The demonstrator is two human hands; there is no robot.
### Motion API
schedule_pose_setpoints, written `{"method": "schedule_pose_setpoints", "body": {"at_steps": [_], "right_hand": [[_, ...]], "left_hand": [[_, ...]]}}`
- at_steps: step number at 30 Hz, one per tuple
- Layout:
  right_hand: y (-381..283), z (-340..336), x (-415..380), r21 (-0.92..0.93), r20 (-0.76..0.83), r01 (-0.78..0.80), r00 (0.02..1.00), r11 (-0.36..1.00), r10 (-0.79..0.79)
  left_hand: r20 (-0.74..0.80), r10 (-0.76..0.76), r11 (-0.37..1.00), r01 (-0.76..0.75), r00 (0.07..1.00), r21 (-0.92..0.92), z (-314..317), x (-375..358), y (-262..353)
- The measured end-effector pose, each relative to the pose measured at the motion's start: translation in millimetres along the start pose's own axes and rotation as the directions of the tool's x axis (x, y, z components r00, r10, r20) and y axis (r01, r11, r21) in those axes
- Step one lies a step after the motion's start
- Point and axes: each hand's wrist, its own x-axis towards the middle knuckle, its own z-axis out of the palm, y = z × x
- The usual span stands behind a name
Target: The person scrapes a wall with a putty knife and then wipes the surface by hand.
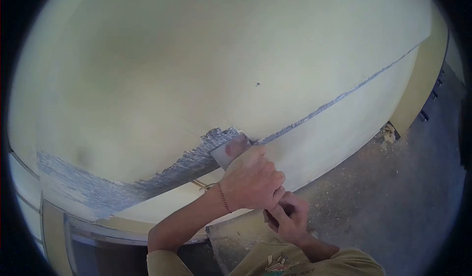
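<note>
My left hand (253, 177), with a thin cord bracelet at its wrist, is closed around a scraper whose wide flat blade (227, 152) lies against the wall. Just below it, my right hand (291, 219) is closed at what looks like the dark end of the scraper's handle, and the two hands touch. Most of the handle is hidden by my fingers. The blade rests at the edge of a rough grey stripped band (182, 170) in the cream wall surface (162, 79).
A narrow grey groove (339, 98) runs from the blade up to the right. Crumbs dot the concrete floor (364, 202). A broken patch (390, 132) shows at the wall's foot. A frame with a dark opening (113, 256) stands lower left.
</note>
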Motion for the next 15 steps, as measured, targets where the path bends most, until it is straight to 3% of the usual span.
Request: {"method": "schedule_pose_setpoints", "body": {"at_steps": [6, 9, 12, 14, 15], "right_hand": [[-6, 3, 10, -0.007, 0.027, -0.014, 1.0, 1.0, 0.014], [-6, 5, 11, -0.1, -0.015, 0.003, 1.0, 0.995, -0.004], [-11, 3, 13, -0.039, 0.007, 0.016, 1.0, 0.999, -0.015], [-16, -2, 5, -0.062, 0.013, 0.009, 1.0, 0.998, -0.009], [-17, -5, 5, -0.087, 0.012, 0.023, 1.0, 0.996, -0.022]], "left_hand": [[-0.048, 0.001, 1.0, 0.0, 0.999, 0.029, -9, 0, -4], [0.027, -0.018, 0.999, 0.019, 0.999, -0.032, -13, 5, -8], [-0.076, -0.046, 0.999, 0.045, 0.996, -0.007, -15, 4, -4], [-0.284, -0.041, 0.999, 0.047, 0.958, 0.016, -3, 3, 0], [-0.283, -0.029, 0.999, 0.038, 0.959, 0.029, 4, 3, 2]]}}
